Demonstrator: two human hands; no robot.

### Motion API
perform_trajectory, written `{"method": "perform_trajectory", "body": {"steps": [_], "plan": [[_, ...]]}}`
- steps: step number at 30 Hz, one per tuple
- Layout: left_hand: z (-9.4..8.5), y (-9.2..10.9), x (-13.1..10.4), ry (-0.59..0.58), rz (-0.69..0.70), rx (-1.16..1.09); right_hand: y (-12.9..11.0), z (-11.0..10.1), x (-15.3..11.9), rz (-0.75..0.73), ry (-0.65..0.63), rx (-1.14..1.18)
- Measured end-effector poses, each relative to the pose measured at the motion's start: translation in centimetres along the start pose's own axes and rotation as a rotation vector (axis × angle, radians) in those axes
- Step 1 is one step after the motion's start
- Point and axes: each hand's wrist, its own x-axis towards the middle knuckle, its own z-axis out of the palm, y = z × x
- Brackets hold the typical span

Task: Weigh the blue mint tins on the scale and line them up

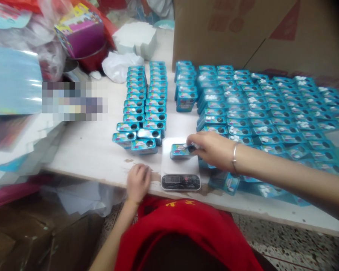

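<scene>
Shirt: red cloth (186, 233) lies nearest us, just below the scale (180, 165).
Left hand: our left hand (138, 182) rests curled on the table (87, 150) edge, just left of the scale, holding nothing.
Right hand: our right hand (211, 150) pinches the tin (179, 150) at its right end.
Tin: it sits on the scale's platform.
Stacks: blue tins (142, 109) stand left of and behind the scale; many more (271, 109) spread to its right.
Carton: a box (243, 34) rises far behind the scale.
</scene>
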Motion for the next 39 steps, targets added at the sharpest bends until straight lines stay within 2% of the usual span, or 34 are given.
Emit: {"method": "perform_trajectory", "body": {"steps": [6, 10, 12, 14, 17, 19, 22, 25, 27, 29, 33, 39], "plan": [[0.0, 0.0, 0.0, 0.003, 0.008, 0.021, -0.1, 0.1, 0.1, -0.013, 0.031, -0.037], [0.0, 0.1, 0.0, 0.005, 0.008, 0.020, 0.0, -1.2, -0.4, 0.017, 0.111, 0.112], [0.0, 0.2, 0.0, 0.006, 0.007, 0.015, 0.4, -2.1, -1.0, 0.061, 0.147, 0.360], [0.0, 0.2, 0.0, 0.008, 0.006, 0.012, 1.0, -2.4, -1.9, 0.133, 0.133, 0.747], [0.1, 0.0, 0.0, 0.006, 0.003, 0.007, 2.2, -1.6, -3.3, 0.266, 0.109, 1.315], [0.2, -0.1, -0.1, 0.003, -0.001, -0.003, 3.0, -0.5, -4.2, 0.327, 0.104, 1.510], [-0.1, 0.2, -0.2, 0.022, -0.003, -0.076, 3.7, 1.1, -5.3, 0.365, 0.074, 1.592], [-1.4, 1.8, 0.7, 0.125, 0.040, -0.179, 3.5, 1.9, -6.4, 0.376, 0.105, 1.561], [-2.7, 3.6, 2.1, 0.203, 0.125, -0.182, 3.0, 2.1, -7.1, 0.370, 0.123, 1.540], [-3.9, 5.7, 3.7, 0.222, 0.230, -0.124, 2.5, 2.4, -7.8, 0.355, 0.127, 1.545], [-4.7, 9.0, 6.6, 0.103, 0.368, 0.021, 1.9, 3.9, -9.1, 0.295, 0.128, 1.569], [-3.5, 11.0, 7.9, -0.056, 0.413, 0.084, 1.7, 6.2, -11.0, 0.279, 0.162, 1.725]]}}
